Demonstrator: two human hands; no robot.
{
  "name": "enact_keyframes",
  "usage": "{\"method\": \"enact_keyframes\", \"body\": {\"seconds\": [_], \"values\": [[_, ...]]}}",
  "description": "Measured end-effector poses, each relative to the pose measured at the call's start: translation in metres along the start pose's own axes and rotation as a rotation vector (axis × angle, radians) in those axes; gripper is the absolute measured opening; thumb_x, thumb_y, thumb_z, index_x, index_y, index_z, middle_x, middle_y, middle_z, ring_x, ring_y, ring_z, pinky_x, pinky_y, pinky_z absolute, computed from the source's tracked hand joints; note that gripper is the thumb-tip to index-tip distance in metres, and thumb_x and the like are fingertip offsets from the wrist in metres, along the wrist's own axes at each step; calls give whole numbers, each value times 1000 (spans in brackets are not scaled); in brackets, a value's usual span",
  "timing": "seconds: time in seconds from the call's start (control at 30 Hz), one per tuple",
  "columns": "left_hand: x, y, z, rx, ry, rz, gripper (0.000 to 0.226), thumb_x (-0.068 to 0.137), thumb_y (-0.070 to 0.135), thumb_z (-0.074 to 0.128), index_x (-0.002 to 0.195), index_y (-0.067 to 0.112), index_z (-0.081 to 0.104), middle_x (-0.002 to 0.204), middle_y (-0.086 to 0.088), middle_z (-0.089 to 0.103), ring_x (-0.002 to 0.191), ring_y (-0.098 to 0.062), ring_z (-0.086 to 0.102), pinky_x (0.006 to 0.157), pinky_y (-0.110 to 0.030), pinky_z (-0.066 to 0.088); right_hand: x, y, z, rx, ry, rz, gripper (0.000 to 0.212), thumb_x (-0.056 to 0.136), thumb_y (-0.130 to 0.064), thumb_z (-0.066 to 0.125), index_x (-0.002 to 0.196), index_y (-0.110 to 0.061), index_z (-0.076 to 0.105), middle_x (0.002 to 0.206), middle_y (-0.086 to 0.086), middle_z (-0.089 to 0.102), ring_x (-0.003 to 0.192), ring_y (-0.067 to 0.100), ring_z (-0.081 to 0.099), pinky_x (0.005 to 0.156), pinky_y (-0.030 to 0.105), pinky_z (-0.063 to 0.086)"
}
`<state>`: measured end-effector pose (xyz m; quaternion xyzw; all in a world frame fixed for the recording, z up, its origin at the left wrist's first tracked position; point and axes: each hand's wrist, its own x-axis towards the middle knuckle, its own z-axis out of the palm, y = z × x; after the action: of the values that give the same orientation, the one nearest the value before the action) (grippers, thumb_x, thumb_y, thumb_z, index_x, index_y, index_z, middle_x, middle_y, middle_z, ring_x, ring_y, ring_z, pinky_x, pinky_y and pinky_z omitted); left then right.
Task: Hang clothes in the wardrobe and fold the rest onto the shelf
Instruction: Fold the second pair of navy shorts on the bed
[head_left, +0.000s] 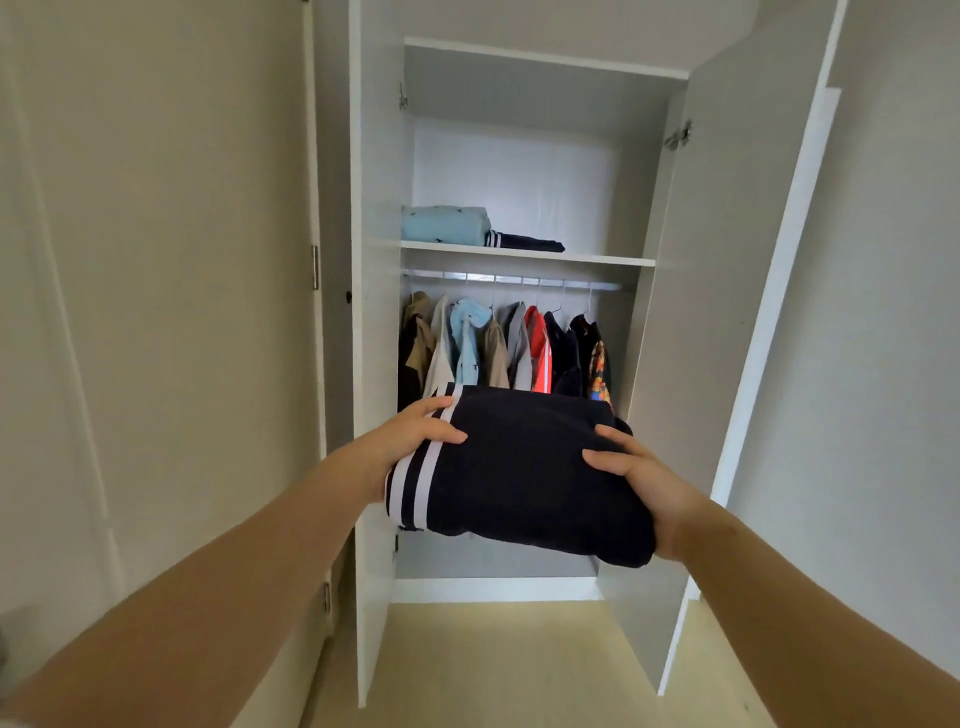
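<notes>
Sweater (519, 467): we held it folded before the wardrobe (375, 156).
Left hand (415, 431): we clasped its striped edge.
Right hand (641, 480): we clasped the other side.

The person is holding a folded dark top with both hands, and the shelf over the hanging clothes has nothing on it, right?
Not quite. The head view shows the shelf holds two folded things: a light blue garment and a dark striped garment. The rest is right: the left hand and right hand hold the folded dark top.
</notes>
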<state>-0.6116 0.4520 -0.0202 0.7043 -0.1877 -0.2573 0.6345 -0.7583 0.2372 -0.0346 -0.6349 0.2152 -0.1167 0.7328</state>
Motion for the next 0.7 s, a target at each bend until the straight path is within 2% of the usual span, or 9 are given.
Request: {"method": "enact_keyframes", "body": {"seconds": [0.13,0.3,0.4,0.6,0.7], "values": [[67,18,-18,6,-25,3,59,81,9,62,132,29,42,111,-2,54,96,-25,58,66,-34,48,68,-22,8,-21,29,-15,36,80,-14,68,104,-39,56,111,2,57,95,30,59,64,36,53],[151,32,-26,1,-28,17,57,81,10,62,130,31,43,113,-3,55,98,-27,59,70,-36,50,149,-41,2,-12,23,-40,36,80,-12,69,99,-40,57,113,4,57,97,31,60,70,38,53],[202,44,-23,3,-11,33,57,81,10,63,130,31,43,112,-4,54,97,-27,59,68,-35,49,200,-53,-7,18,11,-65,36,80,-10,68,98,-39,58,110,4,60,94,30,62,64,35,53],[319,83,-8,-16,25,105,59,81,8,63,131,32,42,119,-8,52,102,-32,57,77,-40,51,315,-100,-41,62,-31,-158,41,79,-9,69,107,-37,59,106,5,66,84,26,68,54,31,55],[376,110,3,-23,36,136,60,81,6,62,133,30,43,113,-6,54,94,-27,59,66,-35,50,371,-129,-61,82,-51,-199,40,79,-10,69,105,-38,60,103,5,67,75,24,71,50,30,54]]}}
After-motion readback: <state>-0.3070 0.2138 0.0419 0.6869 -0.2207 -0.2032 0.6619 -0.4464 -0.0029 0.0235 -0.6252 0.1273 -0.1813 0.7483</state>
